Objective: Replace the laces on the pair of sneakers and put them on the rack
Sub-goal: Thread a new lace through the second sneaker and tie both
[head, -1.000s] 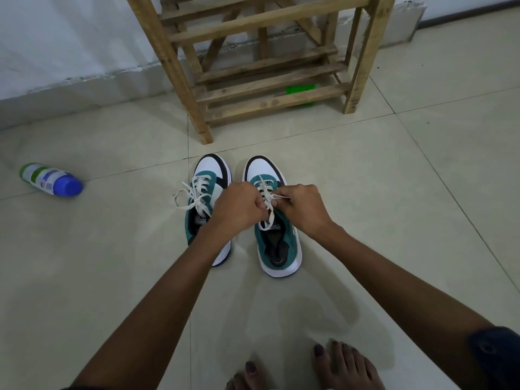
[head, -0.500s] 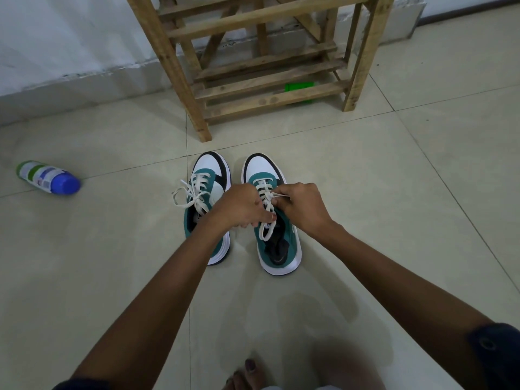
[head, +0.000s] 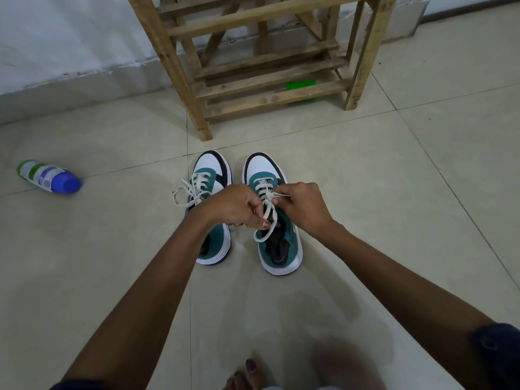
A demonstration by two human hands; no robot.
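The left grip (head: 235,205) is curled round one strand of the lace (head: 266,220) of the right sneaker (head: 277,243), drawing it down and toward the person, while the right grip (head: 302,205) pinches the other end off to the right, so the two pulls oppose each other and, as I judge it, cinch a knot over the tongue; a loose loop of the lace hangs down over the shoe's opening. From the left of the floor (head: 422,192): a bottle (head: 47,176) with a blue cap lies on its side, well apart from the shoes and out of the way of either arm. Next comes the left sneaker (head: 211,175), toe pointed at the rack (head: 253,63), its lace already tied in a bow that spills to its left side; the left forearm crosses over its heel. Just beside it, not touching, stands the right sneaker, also toe toward the rack, which keeps both shoes lined up for a short lift forward. The rack's lowest slats stand just beyond the toes, and a green thing (head: 301,85) shows between them, perhaps lying under them. To the right the tiles give plenty of room, and nothing lies between the shoes and the rack. Both sneakers sit on the floor, neither yet on the rack.
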